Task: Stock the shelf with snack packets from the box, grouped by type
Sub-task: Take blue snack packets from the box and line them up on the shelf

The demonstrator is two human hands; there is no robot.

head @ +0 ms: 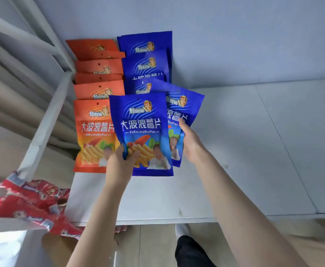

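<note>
The pale grey flat shelf board (235,151) spreads under both grips and away to their right. Just left of the left grip lies a row of glossy orange foil snack packets (95,132), overlapped like tiles. Straight beyond the grips a row of glossy blue foil packets (146,60) runs back to the wall. Down and left of the grips, off the shelf edge, sits a heap of crumpled red snack packets (32,199).

The front blue packet (140,130) is at the near end of the blue row, its lower left corner pinched by the left hand (122,160). A second blue packet (182,106), tilted and partly tucked behind it, is clamped at its lower right side by the right hand (191,143).

These packets are probably light, limp and slick, with brittle crisps inside. A corner or sealed edge is the safer hold, not a squeeze on the belly. Each face shows white lettering, ridged crisps and a punched hang hole up top.
</note>
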